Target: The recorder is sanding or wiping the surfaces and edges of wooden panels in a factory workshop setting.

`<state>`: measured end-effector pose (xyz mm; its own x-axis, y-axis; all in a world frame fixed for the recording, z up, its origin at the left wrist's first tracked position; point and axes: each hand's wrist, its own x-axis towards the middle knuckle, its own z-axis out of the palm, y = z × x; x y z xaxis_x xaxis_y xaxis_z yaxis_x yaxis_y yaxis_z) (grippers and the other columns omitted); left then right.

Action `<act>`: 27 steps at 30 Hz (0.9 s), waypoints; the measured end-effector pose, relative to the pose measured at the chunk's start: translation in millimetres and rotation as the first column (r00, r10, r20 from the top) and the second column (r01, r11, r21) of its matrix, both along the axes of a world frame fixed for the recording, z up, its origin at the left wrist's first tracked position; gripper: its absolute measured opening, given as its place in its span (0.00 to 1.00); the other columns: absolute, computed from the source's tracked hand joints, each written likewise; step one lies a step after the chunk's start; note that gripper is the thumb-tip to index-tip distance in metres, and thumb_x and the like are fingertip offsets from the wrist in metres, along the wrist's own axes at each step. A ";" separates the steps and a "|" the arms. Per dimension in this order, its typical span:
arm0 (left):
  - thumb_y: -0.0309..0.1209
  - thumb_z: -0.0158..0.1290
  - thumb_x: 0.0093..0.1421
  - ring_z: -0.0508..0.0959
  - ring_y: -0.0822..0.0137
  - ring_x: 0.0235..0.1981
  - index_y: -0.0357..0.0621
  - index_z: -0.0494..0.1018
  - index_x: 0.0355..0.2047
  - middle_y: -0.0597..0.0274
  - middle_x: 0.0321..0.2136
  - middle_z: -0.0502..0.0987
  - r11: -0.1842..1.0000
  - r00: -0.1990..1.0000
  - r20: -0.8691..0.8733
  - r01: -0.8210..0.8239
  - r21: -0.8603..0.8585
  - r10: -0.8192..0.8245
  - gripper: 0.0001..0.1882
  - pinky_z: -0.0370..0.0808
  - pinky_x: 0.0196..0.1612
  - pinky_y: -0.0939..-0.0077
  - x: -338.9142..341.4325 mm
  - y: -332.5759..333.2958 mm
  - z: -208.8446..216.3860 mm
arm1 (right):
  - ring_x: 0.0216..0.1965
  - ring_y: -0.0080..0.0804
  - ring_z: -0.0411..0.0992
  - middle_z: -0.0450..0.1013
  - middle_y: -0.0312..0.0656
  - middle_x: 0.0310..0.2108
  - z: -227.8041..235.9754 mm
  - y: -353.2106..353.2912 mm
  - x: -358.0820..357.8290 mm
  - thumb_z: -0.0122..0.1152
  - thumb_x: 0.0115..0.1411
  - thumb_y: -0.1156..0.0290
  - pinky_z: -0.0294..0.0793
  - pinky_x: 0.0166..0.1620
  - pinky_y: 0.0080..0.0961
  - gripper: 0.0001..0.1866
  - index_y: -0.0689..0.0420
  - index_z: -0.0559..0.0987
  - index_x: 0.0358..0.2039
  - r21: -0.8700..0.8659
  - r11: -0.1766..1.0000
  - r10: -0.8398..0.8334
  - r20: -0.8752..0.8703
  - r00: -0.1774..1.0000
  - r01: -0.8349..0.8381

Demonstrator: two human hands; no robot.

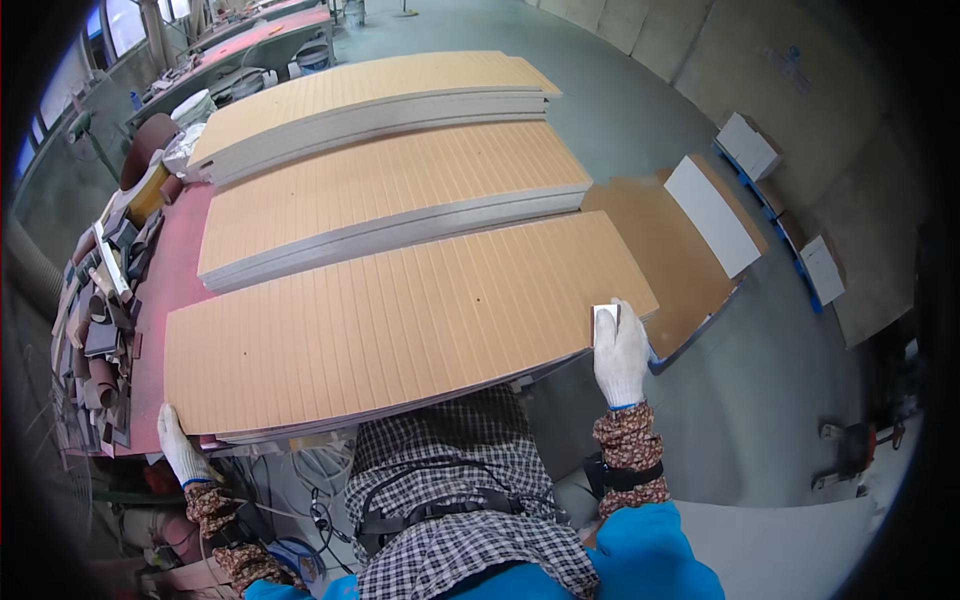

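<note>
A long tan panel (400, 320) with parallel grooves lies on top of the nearest stack, just in front of me. My right hand (620, 358), in a white knitted glove, closes around a small white block (605, 313), apparently a sanding block, at the panel's near right corner. Part of the block is hidden under the fingers. At the near left corner, my left hand (181, 447), also gloved, rests against the panel's edge with its fingers stretched out. Nothing shows in that hand. Two small dark spots mark the panel's face.
Two more stacks of grooved panels (390, 190) stand behind on the red-topped table (160, 330). Sandpaper scraps and blocks (103, 340) are heaped along its left side. Right of the stacks sits a brown board (650, 240) with a white sheet (712, 217). Cables (318, 510) hang below the table.
</note>
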<state>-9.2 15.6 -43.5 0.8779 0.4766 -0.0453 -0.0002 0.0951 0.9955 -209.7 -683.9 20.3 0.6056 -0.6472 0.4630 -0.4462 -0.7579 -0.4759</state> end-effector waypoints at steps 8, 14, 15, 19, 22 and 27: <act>0.42 0.58 0.69 0.71 0.45 0.65 0.35 0.68 0.67 0.38 0.65 0.70 0.323 0.936 0.151 -0.257 0.911 0.318 0.33 0.65 0.70 0.57 -31.0 -110.6 51.4 | 0.56 0.56 0.75 0.78 0.60 0.52 12.6 -1.6 0.1 0.49 0.72 0.57 0.71 0.60 0.47 0.25 0.67 0.77 0.57 0.206 0.976 0.060 0.023 0.998 -0.064; 0.39 0.65 0.62 0.72 0.41 0.63 0.34 0.75 0.59 0.38 0.61 0.73 0.171 0.925 0.129 -0.071 0.983 -0.357 0.29 0.62 0.68 0.45 -85.4 -251.3 84.8 | 0.58 0.58 0.73 0.76 0.61 0.55 6.3 11.2 8.4 0.49 0.73 0.57 0.70 0.63 0.46 0.27 0.69 0.76 0.58 0.261 0.965 -0.003 0.038 0.999 -0.007; 0.40 0.66 0.59 0.73 0.41 0.62 0.34 0.76 0.56 0.39 0.59 0.74 0.219 0.897 0.129 -0.037 0.975 -0.423 0.29 0.61 0.67 0.44 -89.1 -270.4 89.5 | 0.59 0.58 0.73 0.76 0.62 0.56 6.8 13.3 7.1 0.49 0.72 0.57 0.70 0.63 0.46 0.27 0.69 0.76 0.58 0.233 0.972 0.000 0.026 1.000 -0.006; 0.39 0.67 0.57 0.69 0.39 0.65 0.36 0.74 0.57 0.38 0.59 0.73 0.155 0.840 -0.012 0.114 0.981 -0.542 0.31 0.60 0.68 0.44 -94.0 -315.4 99.1 | 0.57 0.58 0.74 0.77 0.61 0.53 7.1 18.9 0.9 0.52 0.72 0.57 0.71 0.61 0.46 0.26 0.69 0.76 0.57 0.186 0.982 0.032 0.030 0.999 -0.037; 0.43 0.68 0.55 0.66 0.39 0.67 0.37 0.72 0.60 0.39 0.61 0.71 0.081 0.804 -0.092 0.172 0.982 -0.587 0.36 0.56 0.71 0.39 -93.4 -335.0 103.9 | 0.50 0.55 0.78 0.80 0.58 0.45 39.5 21.5 -8.0 0.52 0.73 0.57 0.74 0.54 0.46 0.23 0.65 0.79 0.51 0.267 0.963 0.042 -0.023 0.999 -0.035; 0.49 0.70 0.52 0.64 0.40 0.69 0.40 0.69 0.63 0.42 0.65 0.67 -0.077 0.666 -0.261 0.292 0.953 -0.699 0.43 0.54 0.72 0.36 -86.3 -369.0 124.1 | 0.36 0.59 0.78 0.78 0.56 0.31 62.6 -2.1 -28.7 0.54 0.73 0.56 0.75 0.39 0.50 0.19 0.61 0.80 0.40 0.191 0.979 -0.031 -0.169 0.985 0.064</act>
<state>-95.4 -353.4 80.6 0.7548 -0.6184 0.2186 -0.6559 -0.7147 0.2430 -238.4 -686.0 82.9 0.6290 -0.7453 0.2213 -0.5641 -0.6334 -0.5297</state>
